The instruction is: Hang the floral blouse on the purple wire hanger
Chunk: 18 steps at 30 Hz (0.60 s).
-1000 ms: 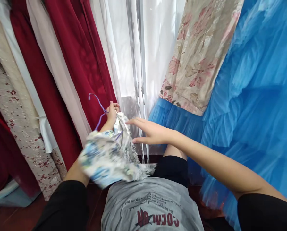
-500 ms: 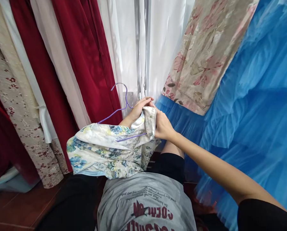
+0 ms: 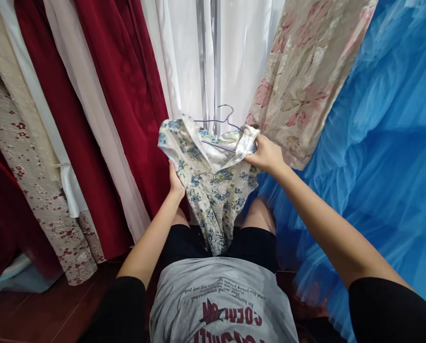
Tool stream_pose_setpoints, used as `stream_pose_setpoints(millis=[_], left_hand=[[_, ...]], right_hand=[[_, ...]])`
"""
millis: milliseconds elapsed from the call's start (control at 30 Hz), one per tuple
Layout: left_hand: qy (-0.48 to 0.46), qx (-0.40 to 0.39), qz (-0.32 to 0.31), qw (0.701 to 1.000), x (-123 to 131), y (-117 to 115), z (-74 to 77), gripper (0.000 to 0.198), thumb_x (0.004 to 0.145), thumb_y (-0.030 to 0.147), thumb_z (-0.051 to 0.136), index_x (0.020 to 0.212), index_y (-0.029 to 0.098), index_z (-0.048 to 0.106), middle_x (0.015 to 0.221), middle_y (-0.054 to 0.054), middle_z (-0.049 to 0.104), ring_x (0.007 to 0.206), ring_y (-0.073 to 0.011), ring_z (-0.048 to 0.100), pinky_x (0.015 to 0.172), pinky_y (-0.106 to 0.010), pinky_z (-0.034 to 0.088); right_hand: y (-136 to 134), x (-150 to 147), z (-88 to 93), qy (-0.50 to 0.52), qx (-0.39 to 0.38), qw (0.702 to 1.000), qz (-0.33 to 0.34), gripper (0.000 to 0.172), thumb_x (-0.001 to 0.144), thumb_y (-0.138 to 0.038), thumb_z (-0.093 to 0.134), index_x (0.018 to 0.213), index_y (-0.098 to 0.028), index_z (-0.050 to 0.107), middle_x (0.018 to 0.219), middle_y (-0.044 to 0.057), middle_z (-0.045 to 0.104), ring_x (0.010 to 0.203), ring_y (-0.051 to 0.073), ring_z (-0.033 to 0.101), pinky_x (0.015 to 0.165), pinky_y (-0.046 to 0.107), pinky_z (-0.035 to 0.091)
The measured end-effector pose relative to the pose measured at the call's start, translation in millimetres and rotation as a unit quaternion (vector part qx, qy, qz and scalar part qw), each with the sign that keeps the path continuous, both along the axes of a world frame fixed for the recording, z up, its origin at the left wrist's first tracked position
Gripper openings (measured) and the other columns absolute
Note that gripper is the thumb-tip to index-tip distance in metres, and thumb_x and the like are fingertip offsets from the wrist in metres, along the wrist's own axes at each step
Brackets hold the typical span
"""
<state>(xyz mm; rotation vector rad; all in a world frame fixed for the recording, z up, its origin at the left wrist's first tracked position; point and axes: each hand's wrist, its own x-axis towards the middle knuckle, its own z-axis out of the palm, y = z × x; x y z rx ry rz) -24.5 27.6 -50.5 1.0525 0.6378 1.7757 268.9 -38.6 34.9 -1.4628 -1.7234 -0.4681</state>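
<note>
A white garment with a blue and yellow floral print point(image 3: 213, 190) hangs on a thin purple wire hanger point(image 3: 228, 118) in front of me. Its V-shaped neckline faces me, and the lower part bunches down between my thighs. My left hand point(image 3: 176, 180) grips the garment's left side below the shoulder, the fingers partly hidden behind the cloth. At the other shoulder, my right hand point(image 3: 267, 153) is closed on the fabric near the hanger's end. The hanger's hook stands free above the neckline.
Long dark red gowns point(image 3: 127, 95) and a beaded cream gown point(image 3: 30, 181) hang at the left. White cloth point(image 3: 241, 62) hangs straight ahead. To the right are a beige floral dress point(image 3: 305, 85) and a blue tulle gown point(image 3: 387, 181). A pale bin point(image 3: 34, 281) sits on the tiled floor.
My left hand has come out from the neckline to the garment's left side. The garment and hanger have swung upright and to the right, and my right hand has moved up and right.
</note>
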Motion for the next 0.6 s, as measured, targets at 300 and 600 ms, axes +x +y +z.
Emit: stream_pose_setpoints(millis=[300, 600], left_hand=[[0.001, -0.060, 0.058, 0.996, 28.5, -45.6, -88.5, 0.039, 0.069, 0.028, 0.085, 0.105, 0.018, 0.073, 0.117, -0.008, 0.076, 0.121, -0.0279, 0.067, 0.109, -0.038, 0.050], [0.018, -0.067, 0.028, 0.997, 48.5, -84.9, -90.4, 0.048, 0.072, 0.031, 0.086, 0.115, 0.017, 0.071, 0.127, -0.011, 0.073, 0.129, -0.0284, 0.063, 0.114, -0.041, 0.046]], right_hand=[[-10.5, 6.0, -18.7, -0.084, 0.013, 0.978, 0.193, 0.083, 0.072, -0.051, 0.076, 0.144, -0.018, 0.051, 0.151, 0.021, 0.050, 0.138, 0.046, 0.045, 0.111, 0.061, 0.038], [-57.4, -34.5, -137.7, 0.426, -0.192, 0.847, 0.253, 0.040, 0.090, -0.059, 0.060, 0.080, -0.020, 0.065, 0.068, 0.005, 0.067, 0.056, 0.018, 0.057, 0.054, 0.031, 0.045]])
